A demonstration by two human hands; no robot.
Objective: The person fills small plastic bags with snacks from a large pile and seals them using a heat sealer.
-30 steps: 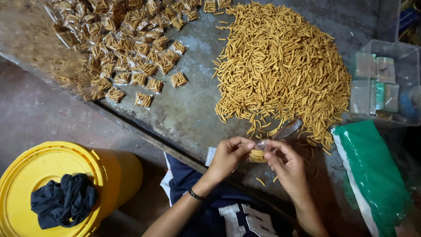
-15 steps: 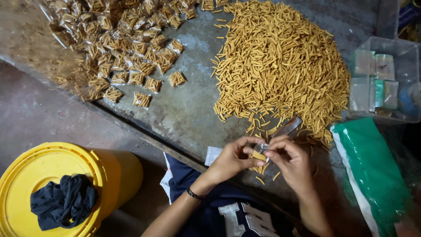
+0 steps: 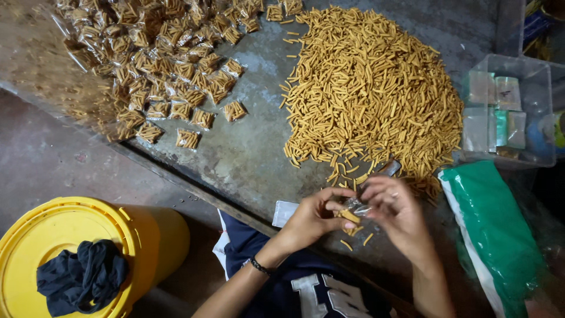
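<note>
The left hand (image 3: pixel 312 217) pinches a few snack sticks (image 3: pixel 349 217), their length pointing across at the right hand (image 3: pixel 395 211), which grips a small clear bag (image 3: pixel 358 206) touching them. The big heap of sticks (image 3: pixel 374 94) lies just beyond both hands, nearer the right.

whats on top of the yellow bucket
A crumpled dark blue cloth lies on the lid of the yellow bucket, toward its left side. The rest of the lid is bare. What is inside the bucket cannot be seen, since the lid covers it.
</note>
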